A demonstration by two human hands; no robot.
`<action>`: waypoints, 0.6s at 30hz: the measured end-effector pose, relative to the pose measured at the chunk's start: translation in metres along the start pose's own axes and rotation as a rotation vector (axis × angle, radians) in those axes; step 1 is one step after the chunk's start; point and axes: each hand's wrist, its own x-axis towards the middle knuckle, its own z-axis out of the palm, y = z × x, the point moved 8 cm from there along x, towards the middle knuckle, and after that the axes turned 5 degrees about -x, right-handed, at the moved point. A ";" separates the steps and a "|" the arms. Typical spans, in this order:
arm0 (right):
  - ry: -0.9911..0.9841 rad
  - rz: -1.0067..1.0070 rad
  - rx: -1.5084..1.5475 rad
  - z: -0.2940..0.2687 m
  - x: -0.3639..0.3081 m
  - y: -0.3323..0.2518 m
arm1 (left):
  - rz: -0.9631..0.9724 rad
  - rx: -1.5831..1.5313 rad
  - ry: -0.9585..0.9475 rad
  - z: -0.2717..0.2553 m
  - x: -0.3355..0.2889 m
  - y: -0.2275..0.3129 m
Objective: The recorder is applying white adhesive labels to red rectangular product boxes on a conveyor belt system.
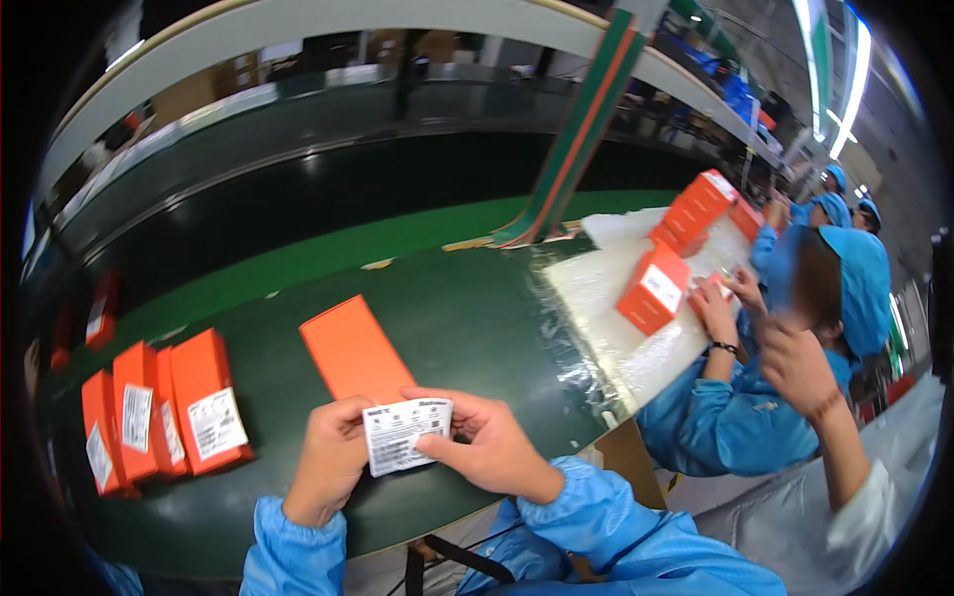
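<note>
An orange box (358, 348) lies on the dark green table in front of me. At its near end, a white printed label (393, 452) faces me between my hands. My left hand (333, 452) is closed, with its fingertips at the label's left edge. My right hand (487, 442) pinches the label's right side, its thumb laid across the printed face. I cannot tell whether the label is stuck to the box, as the fingers hide where they meet.
Several orange boxes with white labels (207, 397) stand at the left. A green post (576, 129) rises beyond the table. At the right, a blue-clad co-worker (735, 427) handles something beside orange boxes (656, 288) on a white plastic-covered mat (586, 288). Another person's hand (800, 372) is raised nearby.
</note>
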 end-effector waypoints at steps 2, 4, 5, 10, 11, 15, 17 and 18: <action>0.175 -0.027 -0.117 -0.019 -0.007 -0.003 | 0.014 -0.013 0.141 0.002 0.003 0.003; 0.290 -0.136 -0.359 -0.024 -0.018 -0.026 | 0.147 0.036 0.155 0.007 0.002 0.007; 0.340 -0.187 -0.483 -0.024 -0.023 -0.037 | 0.218 0.055 0.167 0.010 0.002 0.012; 0.013 0.094 0.711 0.000 -0.026 0.002 | 0.185 0.179 0.074 0.015 -0.004 0.011; 0.012 0.171 0.531 -0.002 -0.027 0.005 | 0.174 0.143 0.042 0.017 -0.005 0.011; 0.231 -0.355 -0.182 -0.028 -0.047 -0.002 | 0.128 0.359 0.013 0.041 -0.010 -0.002; 0.227 -0.033 -0.143 -0.037 -0.062 0.008 | 0.096 0.366 0.123 0.036 -0.024 -0.006; 0.222 0.182 -0.103 -0.050 -0.079 0.018 | 0.179 0.423 0.213 0.025 -0.033 0.004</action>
